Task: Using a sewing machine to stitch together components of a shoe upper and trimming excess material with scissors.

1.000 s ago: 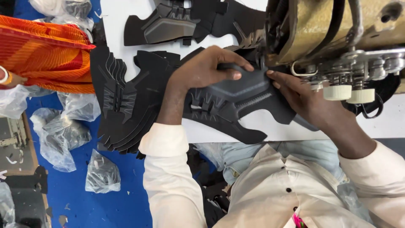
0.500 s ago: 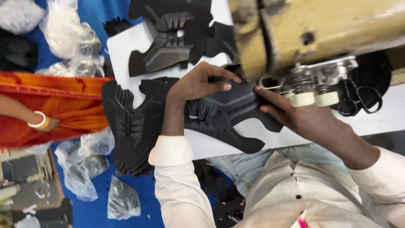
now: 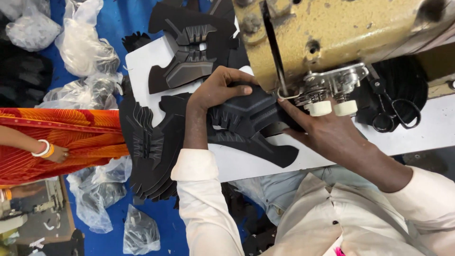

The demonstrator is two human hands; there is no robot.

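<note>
Lying flat on the white sewing table (image 3: 417, 130), a black shoe-upper piece (image 3: 251, 124) sits under the head of a worn yellow sewing machine (image 3: 332, 38). Left hand (image 3: 220, 87) presses its top edge, fingers curled together. Right hand (image 3: 327, 130) pins its right side, fingers extended together. Stacked black uppers (image 3: 151, 147) lie just left; plastic bags (image 3: 102, 194) cover the blue floor (image 3: 111, 23).

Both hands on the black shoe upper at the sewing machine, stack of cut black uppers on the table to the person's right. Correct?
Not quite. In the head view the stack of cut black uppers lies to the person's left. Both the left hand and right hand do hold the black shoe upper at the sewing machine.
</note>
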